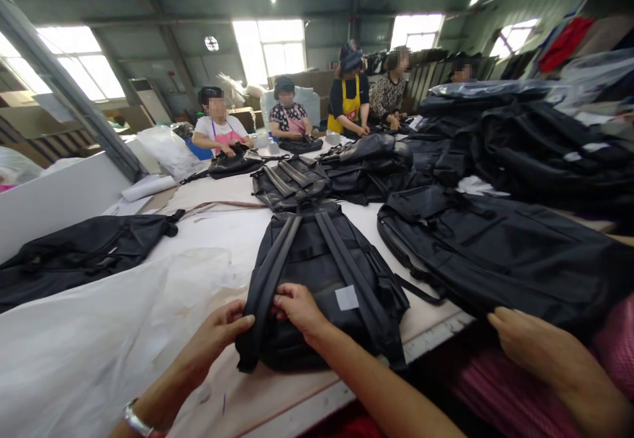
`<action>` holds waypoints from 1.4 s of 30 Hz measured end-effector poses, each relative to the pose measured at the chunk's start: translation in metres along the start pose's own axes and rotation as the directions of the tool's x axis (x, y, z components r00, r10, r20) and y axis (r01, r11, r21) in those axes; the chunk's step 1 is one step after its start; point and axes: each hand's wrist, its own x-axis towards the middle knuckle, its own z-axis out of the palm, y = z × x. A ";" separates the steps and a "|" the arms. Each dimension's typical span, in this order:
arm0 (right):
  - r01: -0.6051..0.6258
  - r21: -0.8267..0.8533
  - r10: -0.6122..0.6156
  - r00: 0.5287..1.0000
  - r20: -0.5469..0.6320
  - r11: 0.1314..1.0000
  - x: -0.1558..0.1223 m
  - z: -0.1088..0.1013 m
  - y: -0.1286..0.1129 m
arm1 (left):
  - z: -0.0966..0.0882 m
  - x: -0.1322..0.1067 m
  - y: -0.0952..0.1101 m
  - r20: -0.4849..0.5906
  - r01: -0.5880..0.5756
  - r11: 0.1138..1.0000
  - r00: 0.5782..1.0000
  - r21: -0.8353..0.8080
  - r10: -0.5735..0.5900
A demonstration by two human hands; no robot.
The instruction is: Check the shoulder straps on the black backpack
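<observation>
A black backpack [317,279] lies on the table in front of me, its two shoulder straps facing up and a small pale square tag [346,298] on its back panel. My left hand [222,328] grips the lower part of the left shoulder strap [270,273] from its outer side, thumb on top. On the inner edge of the same strap, my right hand [300,307] pinches with thumb and fingers. The fingertips of both hands are partly hidden by the strap.
A co-worker's hand [535,339] at the right holds another black backpack [495,246]. More black bags [292,183] lie farther up the table, with a large pile [545,141] at the right. Clear plastic sheeting [113,339] covers the left side, below another black bag [89,246]. Several people work across the table.
</observation>
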 end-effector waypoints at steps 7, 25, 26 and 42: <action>-0.004 -0.017 0.004 1.000 -0.004 1.000 0.004 -0.001 0.008 | 0.001 0.003 -0.005 0.035 0.080 0.994 0.996 -0.075 -0.078; 0.143 -0.781 -0.227 0.974 0.002 0.608 -0.004 -0.012 0.004 | -0.009 0.014 0.009 0.066 0.099 0.963 0.994 -0.251 -0.085; 0.127 -0.781 -0.216 0.976 -0.010 0.612 -0.002 -0.011 0.004 | -0.008 0.014 0.009 0.067 0.099 0.962 0.994 -0.254 -0.084; 0.195 -0.629 -0.288 0.956 -0.049 0.752 0.003 -0.016 0.019 | 0.014 0.033 0.013 -0.071 0.022 0.970 0.997 -0.242 -0.041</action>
